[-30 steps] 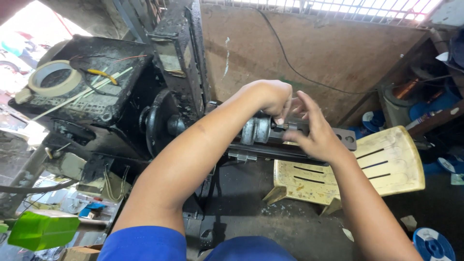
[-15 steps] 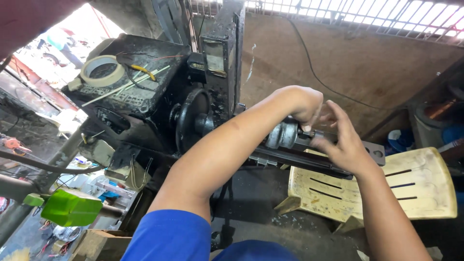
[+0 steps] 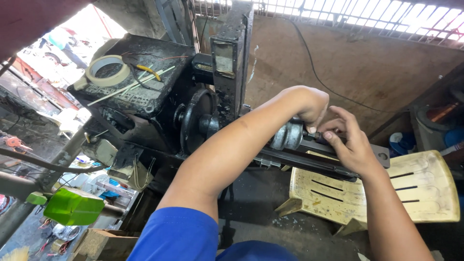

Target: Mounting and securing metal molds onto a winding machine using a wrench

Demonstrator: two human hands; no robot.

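Both hands work at the grey metal cylinder (image 3: 287, 136) on the black greasy machine's (image 3: 145, 111) horizontal shaft, above a pale yellow plastic chair (image 3: 425, 193): the left hand (image 3: 309, 104) curled over it, the right hand (image 3: 349, 140) pinching the shaft end beside it.

head view looks down, close over hands (image 3: 333, 128) at machine (image 3: 193, 111).

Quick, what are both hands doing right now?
Left hand: closed over the top of the grey metal cylinder on the black machine.
Right hand: fingers pinching the dark shaft beside the cylinder.
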